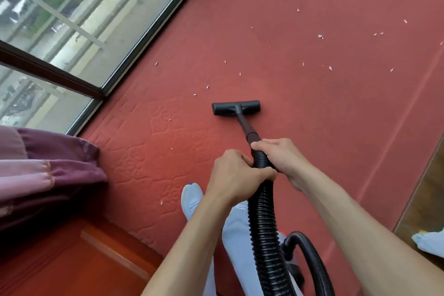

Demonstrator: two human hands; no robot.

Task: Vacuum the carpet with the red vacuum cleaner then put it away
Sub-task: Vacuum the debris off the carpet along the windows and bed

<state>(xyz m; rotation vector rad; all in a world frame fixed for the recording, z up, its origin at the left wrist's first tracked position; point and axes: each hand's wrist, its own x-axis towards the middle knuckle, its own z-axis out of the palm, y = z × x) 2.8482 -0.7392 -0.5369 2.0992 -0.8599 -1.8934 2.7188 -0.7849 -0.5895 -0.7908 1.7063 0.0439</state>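
A red carpet (300, 103) covers the floor, strewn with several small white scraps (320, 36). The vacuum's black floor head (236, 107) lies flat on the carpet in the middle of the view, joined by a dark wand (247, 130) to a black ribbed hose (263, 218). My left hand (234, 175) grips the hose from the left. My right hand (281, 158) grips it just above, at the wand's end. A sliver of the red vacuum body (282, 234) shows low down behind the hose.
A large dark-framed window (96, 31) runs along the left. Purple curtain fabric (48, 170) bunches at the lower left above an orange wooden panel (84, 259). My grey shoe (191, 197) stands on the carpet. Wooden floor (427, 194) borders the carpet at the right.
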